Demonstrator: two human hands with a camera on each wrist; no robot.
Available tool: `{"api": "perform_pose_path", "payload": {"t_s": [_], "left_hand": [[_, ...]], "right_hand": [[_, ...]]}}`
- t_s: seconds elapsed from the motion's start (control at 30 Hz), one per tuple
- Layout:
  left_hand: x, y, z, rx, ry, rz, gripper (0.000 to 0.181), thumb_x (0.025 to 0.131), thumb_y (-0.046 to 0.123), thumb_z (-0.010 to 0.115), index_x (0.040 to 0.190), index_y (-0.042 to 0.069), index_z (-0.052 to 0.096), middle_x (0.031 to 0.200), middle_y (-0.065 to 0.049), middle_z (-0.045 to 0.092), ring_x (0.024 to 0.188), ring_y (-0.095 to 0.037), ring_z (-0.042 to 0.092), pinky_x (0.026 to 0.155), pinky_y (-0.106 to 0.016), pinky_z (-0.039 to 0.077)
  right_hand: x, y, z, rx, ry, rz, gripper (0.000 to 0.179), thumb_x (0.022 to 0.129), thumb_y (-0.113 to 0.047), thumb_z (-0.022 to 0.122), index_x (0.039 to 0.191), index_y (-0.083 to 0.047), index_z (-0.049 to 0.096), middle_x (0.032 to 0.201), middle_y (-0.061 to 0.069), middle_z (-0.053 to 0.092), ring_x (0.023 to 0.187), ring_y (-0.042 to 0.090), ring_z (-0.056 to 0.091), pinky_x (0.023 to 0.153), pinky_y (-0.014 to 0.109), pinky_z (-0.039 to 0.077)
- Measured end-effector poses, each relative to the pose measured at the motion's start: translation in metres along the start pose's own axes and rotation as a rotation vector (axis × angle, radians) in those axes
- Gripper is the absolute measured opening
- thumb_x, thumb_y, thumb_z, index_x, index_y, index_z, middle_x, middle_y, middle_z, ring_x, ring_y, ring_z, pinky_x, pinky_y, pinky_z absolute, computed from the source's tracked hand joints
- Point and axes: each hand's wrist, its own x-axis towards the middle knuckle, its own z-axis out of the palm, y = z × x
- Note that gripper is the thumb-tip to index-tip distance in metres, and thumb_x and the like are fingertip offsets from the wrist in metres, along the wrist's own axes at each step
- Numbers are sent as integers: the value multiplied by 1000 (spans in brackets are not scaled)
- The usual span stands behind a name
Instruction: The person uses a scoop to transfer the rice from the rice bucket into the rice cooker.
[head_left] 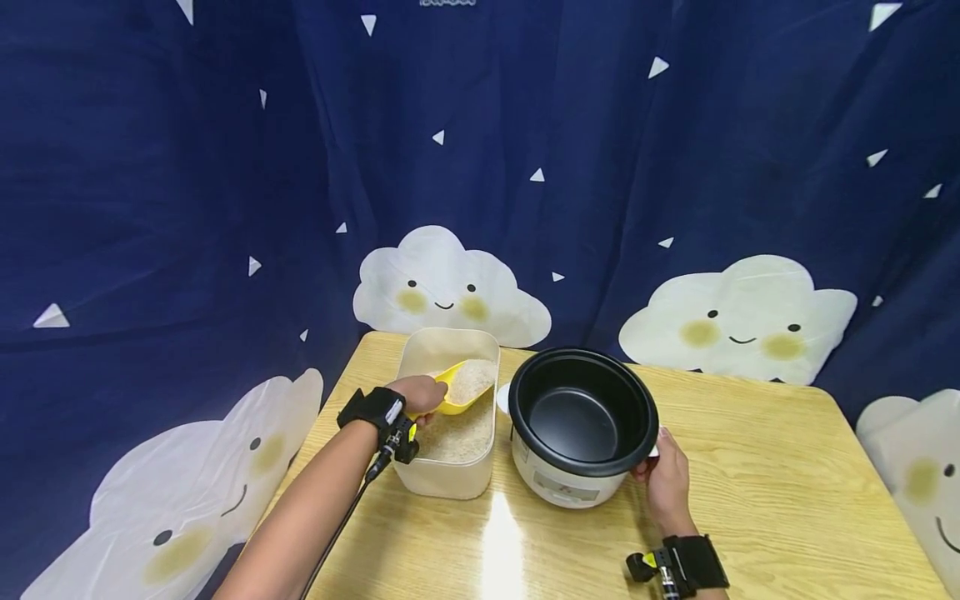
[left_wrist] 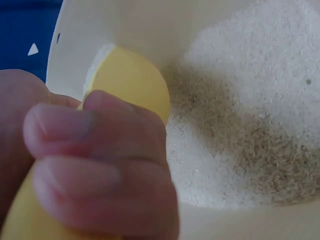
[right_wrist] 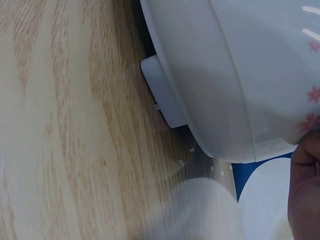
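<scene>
My left hand grips the handle of a yellow scoop, which is heaped with white rice. The scoop is inside the mouth of a cream-coloured rice bin, above more rice. In the left wrist view, curled fingers wrap the scoop's handle, and its yellow underside shows. To the right of the bin stands a lidless white rice cooker with a bare black inside. My right hand holds the cooker at its right side; part of its grip is hidden.
Bin and cooker stand side by side on a light wooden table. A few loose rice grains lie by the cooker's base. A dark blue curtain with white clouds hangs behind the table.
</scene>
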Motion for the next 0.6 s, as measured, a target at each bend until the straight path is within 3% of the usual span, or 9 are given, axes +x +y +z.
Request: {"api": "perform_pose_path", "payload": {"t_s": [0.17, 0.4, 0.6], "left_hand": [[-11, 2, 1, -91, 10, -4, 50, 108, 26, 27, 72, 6, 56, 52, 4, 49, 44, -7, 46, 50, -19, 41], [-25, 5, 3, -315, -5, -43, 44, 107, 27, 27, 102, -6, 56, 59, 3, 48, 48, -7, 43, 47, -20, 43], [-29, -1, 5, -366, 2, -15, 41, 106, 27, 27, 84, 4, 52, 61, 2, 47, 47, -8, 42, 46, -20, 42]], "right_hand": [[0, -2, 0, -20, 0, 4, 47, 113, -34, 32, 76, -13, 51, 55, -3, 45, 48, 11, 41, 46, 32, 34], [-1, -4, 1, -33, 13, 15, 47, 113, -34, 32, 75, -13, 52, 55, -4, 45, 48, 8, 43, 46, 28, 36], [-1, -5, 2, -16, 15, 32, 48, 113, -34, 32, 74, -13, 51, 54, -3, 45, 47, 8, 43, 46, 28, 36]]}}
